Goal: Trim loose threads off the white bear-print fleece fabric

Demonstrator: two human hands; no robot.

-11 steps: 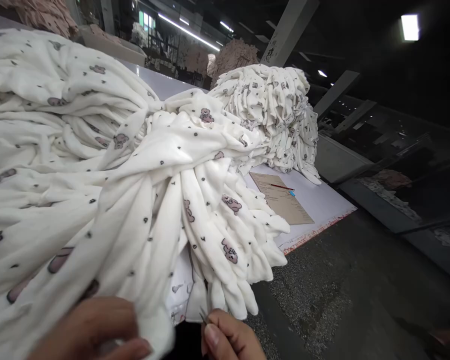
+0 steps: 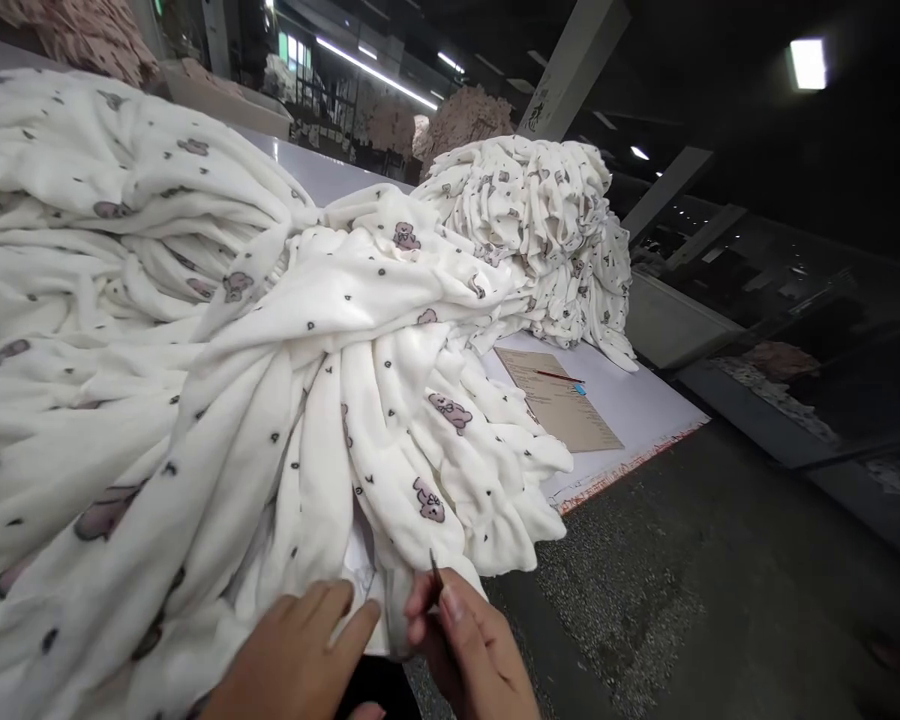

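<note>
A big bundle of white fleece fabric (image 2: 270,330) printed with small pink bears and dark specks is heaped over the white table (image 2: 637,405). At the bottom of the view my left hand (image 2: 300,655) lies on the hanging lower edge of the fabric, fingers stretched out flat. Right beside it my right hand (image 2: 469,650) pinches a thin dark pointed tool (image 2: 435,572), tip up, against the fabric's edge.
A second pile of the same printed fabric (image 2: 540,230) sits further back on the table. A brown paper sheet (image 2: 562,405) with a red pen (image 2: 559,376) lies near the table corner. Grey floor (image 2: 682,590) lies to the right; pinkish fabric heaps (image 2: 465,115) stand behind.
My left hand has moved up and right onto the fabric edge with fingers spread. My right hand has risen, bringing the thin tool up to the fabric.
</note>
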